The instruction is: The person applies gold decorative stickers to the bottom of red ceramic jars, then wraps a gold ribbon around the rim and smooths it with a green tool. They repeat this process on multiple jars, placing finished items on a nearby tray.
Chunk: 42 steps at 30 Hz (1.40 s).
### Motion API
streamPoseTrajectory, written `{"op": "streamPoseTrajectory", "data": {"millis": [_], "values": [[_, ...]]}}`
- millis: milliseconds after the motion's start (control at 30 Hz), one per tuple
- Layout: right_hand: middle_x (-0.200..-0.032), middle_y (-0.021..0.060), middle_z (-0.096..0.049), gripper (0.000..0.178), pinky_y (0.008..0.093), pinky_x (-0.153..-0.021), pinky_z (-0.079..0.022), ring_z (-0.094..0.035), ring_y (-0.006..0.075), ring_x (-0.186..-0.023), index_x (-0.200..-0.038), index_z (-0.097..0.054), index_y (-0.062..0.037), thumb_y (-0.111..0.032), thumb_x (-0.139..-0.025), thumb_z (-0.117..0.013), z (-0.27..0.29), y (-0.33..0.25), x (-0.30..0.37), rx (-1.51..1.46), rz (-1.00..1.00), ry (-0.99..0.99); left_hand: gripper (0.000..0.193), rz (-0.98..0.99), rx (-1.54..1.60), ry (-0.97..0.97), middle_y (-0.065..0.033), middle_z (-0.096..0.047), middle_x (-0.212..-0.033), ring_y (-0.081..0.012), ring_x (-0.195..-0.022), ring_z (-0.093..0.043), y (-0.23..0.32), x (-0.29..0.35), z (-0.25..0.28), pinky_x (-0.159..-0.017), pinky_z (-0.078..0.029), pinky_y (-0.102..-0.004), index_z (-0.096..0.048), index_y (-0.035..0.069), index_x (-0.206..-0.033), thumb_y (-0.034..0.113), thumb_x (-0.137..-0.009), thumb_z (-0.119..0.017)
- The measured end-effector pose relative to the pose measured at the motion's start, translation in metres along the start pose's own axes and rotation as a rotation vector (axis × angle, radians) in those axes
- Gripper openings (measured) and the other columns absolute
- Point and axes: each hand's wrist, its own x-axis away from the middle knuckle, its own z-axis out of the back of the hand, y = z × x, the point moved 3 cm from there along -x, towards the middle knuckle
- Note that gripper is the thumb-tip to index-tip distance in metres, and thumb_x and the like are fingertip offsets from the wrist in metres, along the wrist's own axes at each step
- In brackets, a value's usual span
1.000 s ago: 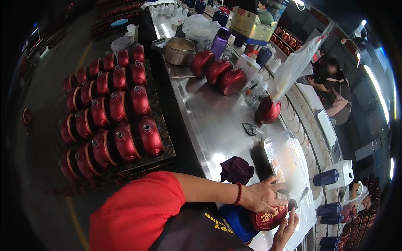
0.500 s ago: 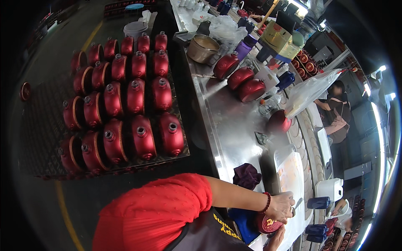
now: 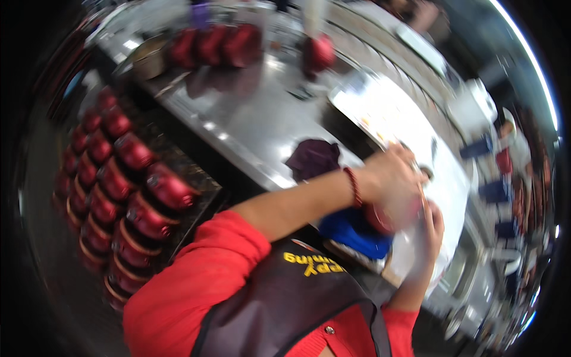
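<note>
A round, flattened red bottle (image 3: 388,215) lies in front of me, blurred by motion and partly covered by my hands. Over its far side bends my left hand (image 3: 389,175), a red bead bracelet at the wrist. Its fingers are drawn together; what they pinch is too smeared to make out. My right hand (image 3: 434,229) is at the bottle's right side, fingers curled against its edge. A thin orange-brown line shows between the two hands, its kind unclear. Blue cloth (image 3: 357,235) lies under the bottle, and a crumpled dark purple cloth (image 3: 312,159) sits left of my left hand.
Beyond my hands lies a white tray (image 3: 372,98) on the metal table (image 3: 238,128). Several red bottles (image 3: 214,46) stand on the table's far left part, near a pot (image 3: 148,58). Rows of red bottles (image 3: 128,196) fill a stand at left. A white jug (image 3: 473,107) stands at right.
My view has swung, so the table and stand appear turned and shifted left. More of my right arm now shows. Both hands remain at the red bottle.
</note>
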Motion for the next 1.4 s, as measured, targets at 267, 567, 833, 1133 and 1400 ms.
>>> {"op": "streamPoseTrajectory", "data": {"millis": [267,567,833,1133,1400], "values": [[-0.133,0.0124,-0.049,0.017,0.0296,-0.089,-0.056,-0.055,0.0181,-0.118,-0.098,-0.061,-0.0029,-0.019,-0.102,-0.065,-0.006,-0.006,0.008,0.143,0.097,-0.165,0.043,0.120,0.235,0.040,-0.0108,-0.074,-0.100,-0.0313,-0.125,-0.055,-0.011,0.002,0.021,-0.108,-0.036,-0.0475,-0.070,0.015,-0.132,0.044,-0.103,-0.057],[-0.126,0.0114,-0.050,0.019,0.0309,-0.094,-0.050,-0.052,0.0168,-0.115,-0.094,-0.061,-0.0032,-0.019,-0.102,-0.066,-0.004,-0.003,0.012,-0.031,0.028,-0.243,0.048,0.050,0.161,-0.113,-0.0093,-0.073,-0.118,-0.0345,-0.126,-0.053,-0.009,-0.013,0.022,-0.110,-0.036,-0.0479,-0.071,0.014,-0.131,0.049,-0.100,-0.059],[-0.127,0.0086,-0.046,0.020,0.0324,-0.097,-0.050,-0.050,0.0162,-0.117,-0.091,-0.060,-0.0033,-0.019,-0.103,-0.063,-0.008,0.006,0.019,0.052,0.034,-0.233,0.053,0.011,0.115,-0.193,-0.0072,-0.072,-0.120,-0.0332,-0.127,-0.053,-0.007,-0.020,0.021,-0.110,-0.036,-0.0491,-0.069,0.014,-0.132,0.053,-0.097,-0.061],[-0.123,0.0146,-0.050,0.019,0.0374,-0.103,-0.041,-0.049,0.0259,-0.122,-0.093,-0.064,-0.0020,-0.020,-0.098,-0.070,-0.004,0.005,0.034,0.066,0.046,-0.220,0.057,-0.149,0.147,-0.283,-0.0079,-0.072,-0.120,-0.0302,-0.127,-0.054,0.012,-0.035,0.013,-0.110,-0.035,-0.0493,-0.068,0.015,-0.135,0.055,-0.094,-0.063],[-0.125,0.0174,-0.050,0.012,0.0397,-0.100,-0.044,-0.053,0.0290,-0.120,-0.094,-0.068,-0.0017,-0.011,-0.090,-0.075,-0.006,0.003,0.048,0.206,0.160,-0.167,0.050,-0.149,0.112,-0.224,-0.0080,-0.072,-0.108,-0.0291,-0.124,-0.056,0.006,-0.037,0.013,-0.109,-0.035,-0.0493,-0.070,0.016,-0.127,0.052,-0.093,-0.065]]}}
